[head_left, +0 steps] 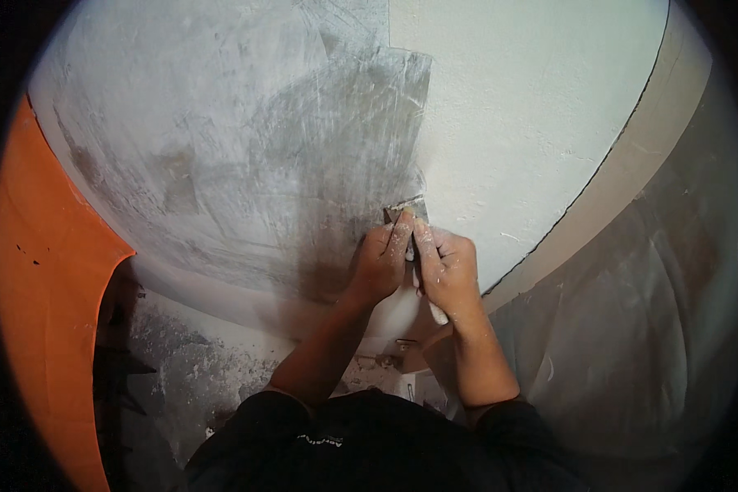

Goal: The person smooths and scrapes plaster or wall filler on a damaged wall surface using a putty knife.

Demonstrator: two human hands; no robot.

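Both of my hands are on a scraper [419,210], its blade edge against the wall where a bare grey area [328,139] borders a cream coating [525,107]. My right hand [453,269] is closed round the handle, and a pale handle end shows below the palm. My left hand [380,261] presses beside it, its fingers stretched along the blade and closed against the tool. White dust covers the fingers of both hands. Crumbs of the coating sit along the blade's upper edge. Most of the handle is hidden by my hands.
An orange sheet [49,271] hangs at the left. Grey sheeting [623,328] covers the right side, beyond a dark crack edging the coating. Below the wall, pale flakes litter the floor [193,369].
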